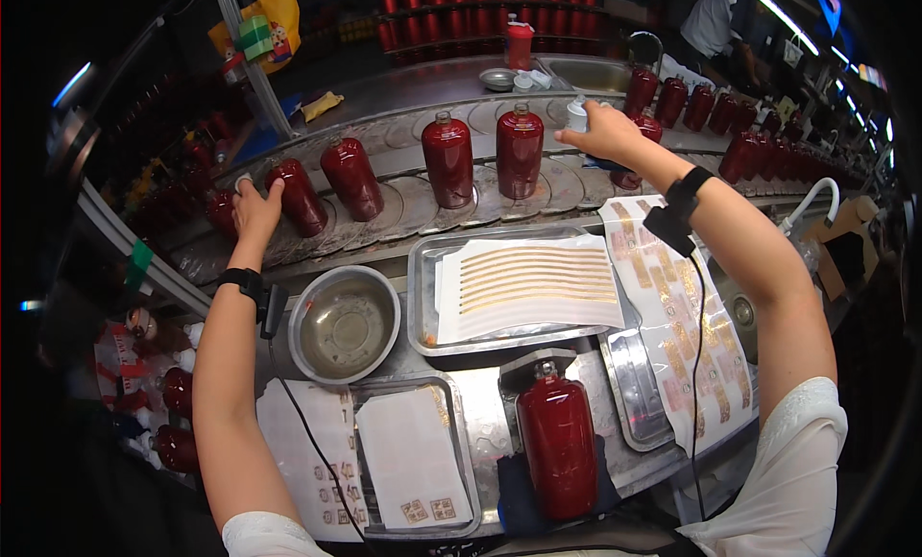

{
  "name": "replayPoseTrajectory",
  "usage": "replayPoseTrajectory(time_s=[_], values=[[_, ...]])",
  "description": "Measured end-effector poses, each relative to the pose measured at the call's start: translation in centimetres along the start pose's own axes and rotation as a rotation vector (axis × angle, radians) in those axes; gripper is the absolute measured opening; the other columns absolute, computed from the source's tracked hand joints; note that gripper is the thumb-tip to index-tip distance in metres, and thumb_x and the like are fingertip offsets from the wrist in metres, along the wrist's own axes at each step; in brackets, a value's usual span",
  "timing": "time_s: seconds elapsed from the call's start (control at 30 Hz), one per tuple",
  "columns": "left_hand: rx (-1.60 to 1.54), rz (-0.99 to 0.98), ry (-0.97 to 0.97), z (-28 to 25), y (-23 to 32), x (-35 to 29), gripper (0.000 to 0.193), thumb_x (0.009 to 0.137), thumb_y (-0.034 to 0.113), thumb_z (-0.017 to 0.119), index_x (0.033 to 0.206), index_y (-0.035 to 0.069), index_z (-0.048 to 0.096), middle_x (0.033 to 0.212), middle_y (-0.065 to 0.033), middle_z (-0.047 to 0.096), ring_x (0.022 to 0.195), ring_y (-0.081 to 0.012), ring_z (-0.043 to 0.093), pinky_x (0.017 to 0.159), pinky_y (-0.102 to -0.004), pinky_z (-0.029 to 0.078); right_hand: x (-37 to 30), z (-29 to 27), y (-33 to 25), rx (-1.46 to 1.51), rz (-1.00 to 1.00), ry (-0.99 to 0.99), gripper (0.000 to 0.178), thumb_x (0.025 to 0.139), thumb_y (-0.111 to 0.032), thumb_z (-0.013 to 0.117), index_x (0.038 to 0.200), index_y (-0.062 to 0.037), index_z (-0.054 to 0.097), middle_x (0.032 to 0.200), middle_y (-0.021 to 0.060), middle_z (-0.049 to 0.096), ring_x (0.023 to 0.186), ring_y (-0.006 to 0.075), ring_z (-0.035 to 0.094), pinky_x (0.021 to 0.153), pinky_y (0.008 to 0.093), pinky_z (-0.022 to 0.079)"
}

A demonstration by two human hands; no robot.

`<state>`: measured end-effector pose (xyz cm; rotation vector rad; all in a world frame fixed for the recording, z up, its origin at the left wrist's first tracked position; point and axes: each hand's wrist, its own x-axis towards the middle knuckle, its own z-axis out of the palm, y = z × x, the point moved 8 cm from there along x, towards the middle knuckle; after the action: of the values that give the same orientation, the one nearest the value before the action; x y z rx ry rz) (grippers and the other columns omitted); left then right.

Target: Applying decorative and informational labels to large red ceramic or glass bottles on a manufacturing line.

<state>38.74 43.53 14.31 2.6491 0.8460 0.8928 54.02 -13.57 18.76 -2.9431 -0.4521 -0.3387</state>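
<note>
Fingers of left hand (pixel 254 211) rest spread against a red bottle (pixel 297 197) at the conveyor edge; right hand (pixel 600 132) grips a white cap (pixel 576 113).

bottles (pixel 448 160): glossy red glaze | trays (pixel 423 298), bowl (pixel 344 324): brushed metal

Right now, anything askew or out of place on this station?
One red bottle lies on its side on a dark cloth at the near edge, while those on the conveyor stand upright. The sticker sheet on the right overhangs the bench edge. No spills or damage visible.
</note>
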Motion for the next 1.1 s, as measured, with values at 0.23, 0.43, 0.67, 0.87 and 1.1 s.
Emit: replayPoseTrajectory(time_s=[0.23,0.43,0.67,0.87,1.1], values=[[-0.139,-0.058,0.047,4.5,3.1,2.5,0.097,0.08,0.066,0.065,0.146,0.003,0.033,0.141,-0.0344,0.042,0.128,-0.0511,0.045,0.109,-0.0538,0.036,5.1,4.2,-1.6,0.11,0.076,-0.016,0.107,0.07,-0.082,0.062,0.128,0.0082,0.053,0.123,0.0321,0.061,0.118,0.0418,0.059,0.098,0.0435,0.047],[-0.743,-0.054,0.034,10.0,6.2,2.8,0.064,0.074,0.05,0.077,0.115,0.004,0.061,0.115,-0.0217,0.068,0.108,-0.0372,0.065,0.093,-0.0429,0.049,5.9,7.3,1.5,0.348,0.151,0.044,0.098,0.06,-0.065,0.083,0.116,0.0116,0.056,0.11,0.0261,0.067,0.106,0.0336,0.067,0.093,0.0397,0.05],[-0.833,-0.064,0.153,10.5,8.0,0.6,0.034,0.084,0.034,0.074,0.093,0.003,0.062,0.091,-0.0118,0.07,0.084,-0.0209,0.065,0.076,-0.0371,0.05,6.8,8.3,6.5,0.285,0.13,0.122,0.088,0.066,-0.06,0.078,0.116,0.0075,0.053,0.107,0.0249,0.067,0.104,0.0348,0.066,0.092,0.0383,0.048],[-0.865,-0.077,0.104,9.9,10.5,-1.5,0.028,0.088,0.029,0.072,0.092,0.003,0.063,0.089,-0.0079,0.07,0.081,-0.0168,0.065,0.074,-0.0325,0.05,5.4,8.0,9.2,0.316,0.164,0.115,0.085,0.066,-0.056,0.079,0.119,0.0057,0.053,0.11,0.0244,0.066,0.105,0.0345,0.066,0.092,0.0384,0.048],[-0.968,0.066,0.012,9.4,13.7,-1.1,0.03,0.088,0.032,0.072,0.1,0.005,0.065,0.094,-0.0087,0.07,0.085,-0.0178,0.063,0.078,-0.0328,0.049,5.2,5.8,13.1,0.282,0.185,0.062,0.097,0.064,-0.06,0.081,0.124,0.009,0.05,0.113,0.0263,0.066,0.111,0.0355,0.064,0.097,0.0388,0.048]])
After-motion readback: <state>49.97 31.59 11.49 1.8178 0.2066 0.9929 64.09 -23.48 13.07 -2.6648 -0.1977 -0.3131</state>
